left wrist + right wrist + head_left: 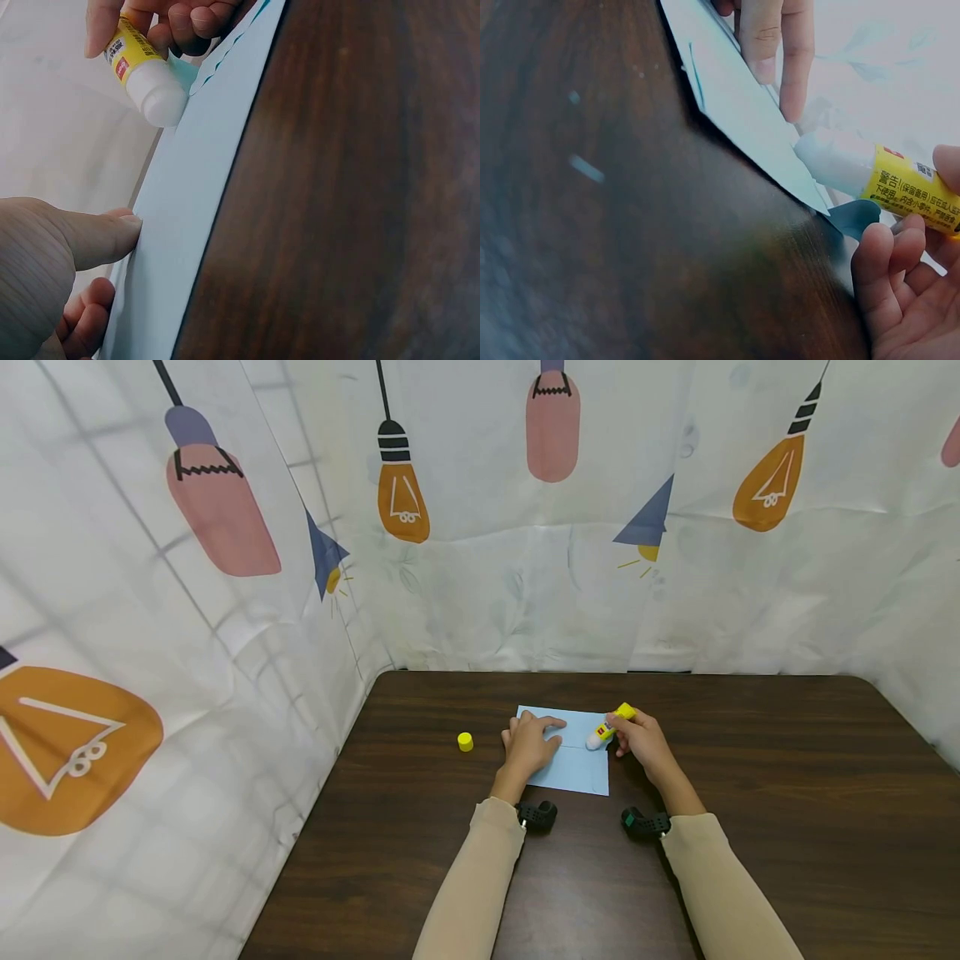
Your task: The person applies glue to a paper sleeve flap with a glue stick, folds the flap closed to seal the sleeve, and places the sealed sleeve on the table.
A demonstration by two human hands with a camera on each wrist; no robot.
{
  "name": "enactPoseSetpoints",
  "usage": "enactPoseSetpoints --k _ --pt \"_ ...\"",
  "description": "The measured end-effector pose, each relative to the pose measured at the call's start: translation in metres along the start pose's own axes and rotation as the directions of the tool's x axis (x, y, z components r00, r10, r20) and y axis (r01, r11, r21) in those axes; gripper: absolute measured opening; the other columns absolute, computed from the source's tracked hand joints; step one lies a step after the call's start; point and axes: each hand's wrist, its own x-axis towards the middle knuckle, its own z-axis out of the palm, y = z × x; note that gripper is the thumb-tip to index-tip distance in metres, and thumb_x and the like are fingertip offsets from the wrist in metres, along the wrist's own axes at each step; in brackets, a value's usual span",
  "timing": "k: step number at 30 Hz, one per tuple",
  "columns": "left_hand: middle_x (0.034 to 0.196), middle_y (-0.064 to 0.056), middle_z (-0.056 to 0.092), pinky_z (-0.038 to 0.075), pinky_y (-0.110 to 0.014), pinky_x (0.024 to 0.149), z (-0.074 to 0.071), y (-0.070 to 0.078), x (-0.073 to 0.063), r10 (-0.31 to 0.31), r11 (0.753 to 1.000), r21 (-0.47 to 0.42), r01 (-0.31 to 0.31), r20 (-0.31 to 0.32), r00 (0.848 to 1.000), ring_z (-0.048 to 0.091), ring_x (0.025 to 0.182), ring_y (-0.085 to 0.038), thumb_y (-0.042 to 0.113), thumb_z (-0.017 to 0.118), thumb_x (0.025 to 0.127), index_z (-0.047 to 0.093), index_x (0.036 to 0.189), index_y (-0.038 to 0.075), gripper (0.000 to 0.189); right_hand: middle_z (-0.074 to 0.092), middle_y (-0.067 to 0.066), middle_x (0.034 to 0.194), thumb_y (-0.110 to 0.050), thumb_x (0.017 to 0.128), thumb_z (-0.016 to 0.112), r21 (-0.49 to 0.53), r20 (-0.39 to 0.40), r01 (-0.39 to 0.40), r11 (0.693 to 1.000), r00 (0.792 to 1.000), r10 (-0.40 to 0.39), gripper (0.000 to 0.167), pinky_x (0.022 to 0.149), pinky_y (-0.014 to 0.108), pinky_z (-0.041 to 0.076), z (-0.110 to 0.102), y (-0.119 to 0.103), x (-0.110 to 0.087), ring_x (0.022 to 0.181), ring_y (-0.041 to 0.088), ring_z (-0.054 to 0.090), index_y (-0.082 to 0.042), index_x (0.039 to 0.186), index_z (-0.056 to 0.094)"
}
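The table fills the lower part of the head view and gives a flat, firm surface, good for spreading glue. Near its far edge, right of the middle of the frame, lies the paper, pale blue, with a crease running across its middle. That seems the line to work from: a neat coat would follow the crease and reach the edges without running onto the table.

The left hand rests on the left part of the paper, thumb and forefinger spread apart and gripping nothing. Its job looks to be bracing; firm, flat pressure near the glued part should stop the paper sliding or wrinkling. Moving the fingers aside ahead of each stroke would save them from stickiness.

The right hand, at the paper's right edge, is closed round the glue stick, thumb on the barrel. The white end slants down to lower left, by the crease; whether it actually touches is hard to tell. Light, even strokes at a low slant would suit, since digging in could tear or lift the edge.

The yellow cap stands off to the left, out of the stroke's way.
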Motion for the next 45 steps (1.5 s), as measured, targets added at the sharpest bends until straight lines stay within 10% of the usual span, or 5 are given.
enactPoseSetpoints --k 32,45 --pt "0.11 -0.004 0.053 0.026 -0.039 0.084 0.0 -0.002 0.0 0.009 1.0 -0.003 -0.009 -0.006 1.0 0.039 0.098 -0.021 0.032 0.066 0.1 0.072 0.127 0.036 0.028 0.049 -0.004 0.082 -0.047 0.105 0.054 0.159 -0.096 -0.051 0.986 0.993 0.067 0.044 0.067 0.02 0.055 -0.007 0.037 0.028 0.07 0.009 0.05 -0.005 0.119 0.051" --pt "0.112 -0.005 0.054 0.027 -0.04 0.084 -0.001 0.001 -0.002 0.001 1.0 0.021 -0.001 0.002 1.0 0.04 0.099 -0.022 0.033 0.065 0.101 0.071 0.128 0.037 0.029 0.055 -0.006 0.082 -0.037 0.105 0.057 0.505 -0.011 -0.063 0.861 0.997 0.079 0.026 0.069 0.018 0.054 -0.021 0.037 0.024 0.068 0.006 0.053 -0.017 0.119 0.051"
